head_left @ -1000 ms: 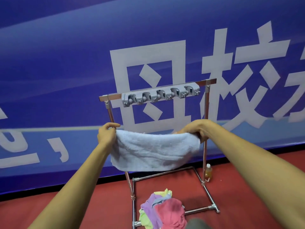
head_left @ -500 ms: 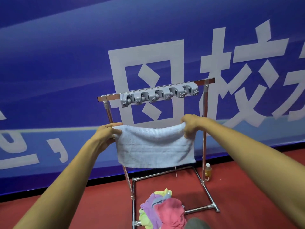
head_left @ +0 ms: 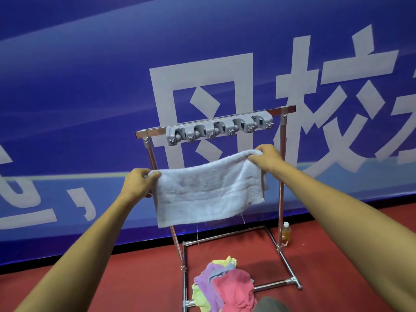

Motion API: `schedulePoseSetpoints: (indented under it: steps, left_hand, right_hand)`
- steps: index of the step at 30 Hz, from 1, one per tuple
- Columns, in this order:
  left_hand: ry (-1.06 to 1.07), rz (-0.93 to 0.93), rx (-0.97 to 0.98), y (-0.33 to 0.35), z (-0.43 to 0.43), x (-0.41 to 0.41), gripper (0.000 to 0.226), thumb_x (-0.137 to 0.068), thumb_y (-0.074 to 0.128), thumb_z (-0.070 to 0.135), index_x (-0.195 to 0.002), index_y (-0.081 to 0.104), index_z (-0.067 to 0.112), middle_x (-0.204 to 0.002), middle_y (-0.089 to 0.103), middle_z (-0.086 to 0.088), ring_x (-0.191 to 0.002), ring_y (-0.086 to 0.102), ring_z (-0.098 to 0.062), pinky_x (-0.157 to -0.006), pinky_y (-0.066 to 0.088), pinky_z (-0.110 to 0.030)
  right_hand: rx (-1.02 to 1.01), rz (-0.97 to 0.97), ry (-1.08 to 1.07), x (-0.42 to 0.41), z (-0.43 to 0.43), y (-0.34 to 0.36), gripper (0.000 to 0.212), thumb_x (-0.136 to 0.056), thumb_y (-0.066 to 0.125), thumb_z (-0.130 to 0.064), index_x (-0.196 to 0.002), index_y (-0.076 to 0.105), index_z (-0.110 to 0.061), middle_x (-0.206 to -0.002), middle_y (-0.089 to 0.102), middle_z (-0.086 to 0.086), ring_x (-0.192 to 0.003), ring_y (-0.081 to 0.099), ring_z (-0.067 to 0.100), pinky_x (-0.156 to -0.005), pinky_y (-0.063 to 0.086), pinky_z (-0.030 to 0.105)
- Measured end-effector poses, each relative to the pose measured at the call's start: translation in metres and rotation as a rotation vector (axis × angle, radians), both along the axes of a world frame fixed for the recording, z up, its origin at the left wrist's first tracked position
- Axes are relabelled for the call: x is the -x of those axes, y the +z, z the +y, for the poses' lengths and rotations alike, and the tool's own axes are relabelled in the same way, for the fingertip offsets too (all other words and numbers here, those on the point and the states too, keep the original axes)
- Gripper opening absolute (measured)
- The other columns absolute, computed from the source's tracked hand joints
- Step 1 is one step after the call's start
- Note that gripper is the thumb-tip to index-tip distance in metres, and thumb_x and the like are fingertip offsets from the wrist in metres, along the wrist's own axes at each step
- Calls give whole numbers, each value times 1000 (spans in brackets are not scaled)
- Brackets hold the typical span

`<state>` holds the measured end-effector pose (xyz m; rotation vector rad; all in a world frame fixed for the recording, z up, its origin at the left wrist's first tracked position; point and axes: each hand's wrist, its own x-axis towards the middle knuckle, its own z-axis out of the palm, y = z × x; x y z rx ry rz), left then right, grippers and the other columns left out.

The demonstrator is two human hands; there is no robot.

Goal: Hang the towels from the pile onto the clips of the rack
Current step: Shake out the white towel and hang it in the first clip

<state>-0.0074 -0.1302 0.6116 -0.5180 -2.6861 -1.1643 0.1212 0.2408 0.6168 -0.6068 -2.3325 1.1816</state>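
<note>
Head view shows my left hand pinching the left top corner of the white towel and my right hand gripping the right top corner, so the cloth hangs spread between them in front of the rack. Compared with half a second ago, my right hand has risen closer to the grey clip strip on the top bar, so the towel's upper edge now slopes up to the right instead of lying nearly level; the left hand stays at about the same height. The towel hangs just below the clips, not yet touching them. On the red floor, the pile of coloured towels lies inside the rack's base, unchanged, and the small bottle stands by the right post.
</note>
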Motion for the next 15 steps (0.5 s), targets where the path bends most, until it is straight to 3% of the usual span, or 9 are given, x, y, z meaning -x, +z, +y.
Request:
schedulePoseSetpoints:
  steps: [2, 4, 7, 10, 12, 15]
  left_hand:
    - [30, 35, -13, -3, 1, 1, 41, -98, 56, 42, -84, 67, 4, -78, 68, -19, -70, 71, -33, -55, 63, -45]
    - [74, 77, -60, -6, 3, 2, 56, -94, 45, 53, -80, 60, 1, -76, 64, -22, -71, 67, -34, -56, 61, -50]
    - [143, 54, -229, -6, 12, 0, 64, -92, 39, 60, -80, 53, -1, -75, 59, -22, -66, 54, -24, -62, 56, -53]
    - [213, 14, -376, -4, 20, -10, 50, -99, 38, 53, -74, 41, 11, -72, 45, -8, -67, 42, -20, -59, 40, -42]
    - [269, 30, -404, -8, 23, -9, 48, -101, 34, 52, -76, 44, 12, -74, 47, -7, -69, 44, -20, -63, 40, -42]
    - [320, 11, -436, -12, 26, -4, 51, -103, 31, 50, -81, 51, 8, -80, 55, -8, -74, 50, -22, -70, 48, -46]
  right_hand:
    - [224, 33, -73, 4, -3, -11, 15, -92, 65, -24, -89, 64, -10, -79, 60, 4, -71, 56, 21, -60, 43, 29]
    - [411, 78, -131, 11, -10, -19, 32, -97, 59, -30, -109, 66, -2, -93, 65, 10, -83, 62, 27, -71, 50, 33]
    - [362, 60, -160, 19, -20, -22, 37, -104, 47, -33, -111, 62, 0, -108, 65, 16, -92, 58, 29, -77, 44, 33]
    - [283, -37, -130, 19, -32, -17, 35, -107, 38, -35, -108, 58, -6, -100, 58, 13, -93, 52, 28, -78, 38, 33]
    - [276, -78, -109, 22, -33, -19, 40, -108, 33, -38, -114, 57, -6, -101, 61, 14, -94, 51, 29, -78, 38, 33]
    - [309, -121, -98, 18, -40, -19, 60, -107, 29, -44, -143, 47, 2, -135, 58, 19, -114, 56, 34, -90, 43, 35]
